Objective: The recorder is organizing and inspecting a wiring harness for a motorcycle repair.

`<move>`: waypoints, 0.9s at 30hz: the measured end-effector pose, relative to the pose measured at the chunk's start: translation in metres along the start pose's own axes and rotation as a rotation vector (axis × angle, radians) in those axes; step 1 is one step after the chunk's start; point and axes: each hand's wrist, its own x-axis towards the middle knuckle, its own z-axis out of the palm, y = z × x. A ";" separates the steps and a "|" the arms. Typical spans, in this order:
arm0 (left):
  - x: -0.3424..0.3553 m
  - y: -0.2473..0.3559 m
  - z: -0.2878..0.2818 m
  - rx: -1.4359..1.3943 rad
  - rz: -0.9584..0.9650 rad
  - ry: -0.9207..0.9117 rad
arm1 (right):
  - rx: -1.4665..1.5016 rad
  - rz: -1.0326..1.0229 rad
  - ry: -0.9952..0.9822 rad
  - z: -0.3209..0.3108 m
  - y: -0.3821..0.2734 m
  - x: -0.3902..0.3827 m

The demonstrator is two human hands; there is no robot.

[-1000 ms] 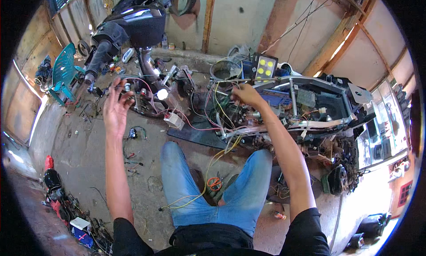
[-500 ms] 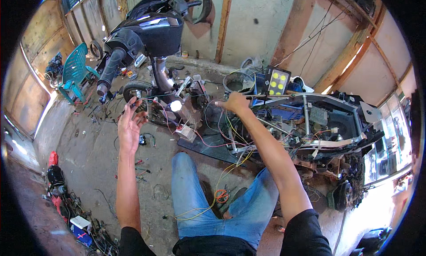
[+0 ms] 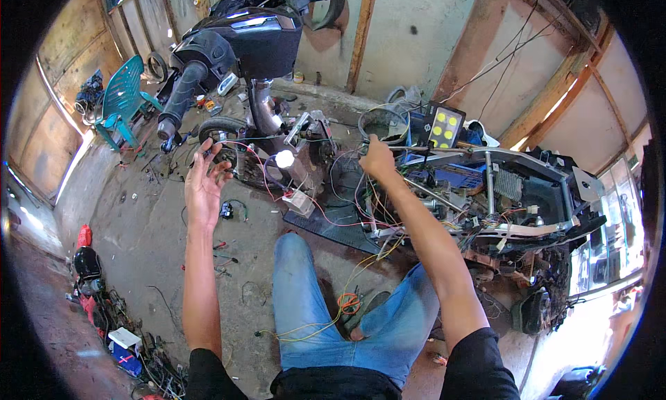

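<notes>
My left hand (image 3: 203, 188) is raised palm up over the floor. Its fingers are curled, and the end of a thin red-and-white wire (image 3: 239, 146) is pinched at their tips. That wire runs toward a small pale box (image 3: 298, 203) beside a round white lit lamp (image 3: 284, 159). My right hand (image 3: 379, 159) is closed, back uppermost, above the stripped scooter frame (image 3: 488, 185). A thin looping wire (image 3: 334, 171) reaches its fingers, whose tips are hidden. Several yellow and dark wires (image 3: 371, 192) hang just below it.
The scooter's handlebar front (image 3: 257, 43) rises ahead. A lamp panel with yellow discs (image 3: 444, 125) stands by the frame. A black floorboard (image 3: 333, 228) lies before my knees. Yellow wires (image 3: 305, 336) cross my jeans; orange-handled tool (image 3: 349, 303) between my legs. Green chair (image 3: 125, 91) at far left.
My right hand has turned, and its thumb, stretched out to the left before, is now tucked down. The left hand keeps nearly the same pose. The whole view has shifted slightly.
</notes>
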 end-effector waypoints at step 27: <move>-0.007 0.007 -0.022 -0.095 0.238 0.100 | 1.352 -0.089 -0.461 -0.088 -0.004 0.028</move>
